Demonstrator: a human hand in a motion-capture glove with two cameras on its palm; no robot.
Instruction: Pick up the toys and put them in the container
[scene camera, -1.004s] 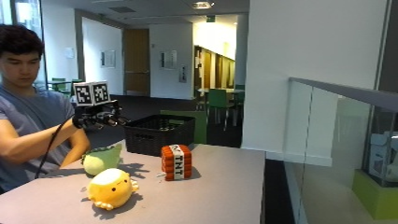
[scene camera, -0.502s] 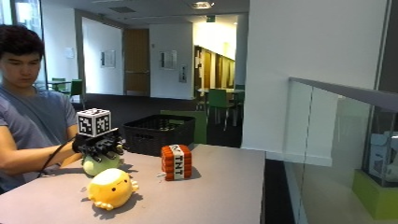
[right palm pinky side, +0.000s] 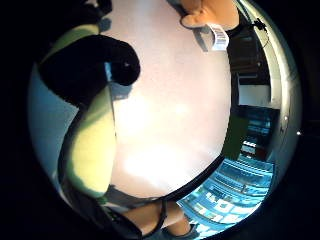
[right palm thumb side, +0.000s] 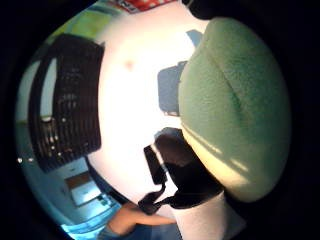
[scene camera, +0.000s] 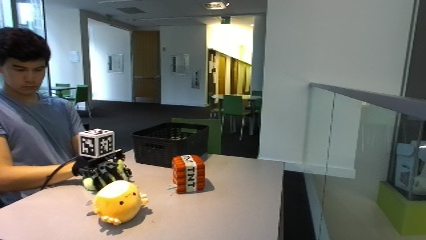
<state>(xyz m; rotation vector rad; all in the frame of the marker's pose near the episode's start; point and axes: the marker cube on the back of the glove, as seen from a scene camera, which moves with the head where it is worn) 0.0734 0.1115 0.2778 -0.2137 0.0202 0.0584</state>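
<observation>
Three toys on table (scene camera: 233, 210), outside view: gloved right hand (scene camera: 103, 170) at lower left, fingers curled round green plush (scene camera: 88, 183); yellow plush (scene camera: 118, 201) just below, TNT block (scene camera: 188, 173) mid-frame, black basket (scene camera: 170, 143) behind. Palm views: green plush (right palm thumb side: 232, 100) fills frame (close to palm), fingertip (right palm pinky side: 117, 62) on it.

an office building: long corridor (scene camera: 180, 65), glass partition (scene camera: 359, 150), green chairs (scene camera: 233, 107) around meeting tables.

green toy (scene camera: 90, 184): pale green plush, on the surface under the gloved hand (scene camera: 103, 170)
yellow toy (scene camera: 117, 201): round plush, lying in front
TNT toy (scene camera: 188, 173): red block, upright
container (scene camera: 170, 143): black mesh basket, behind the toys
</observation>
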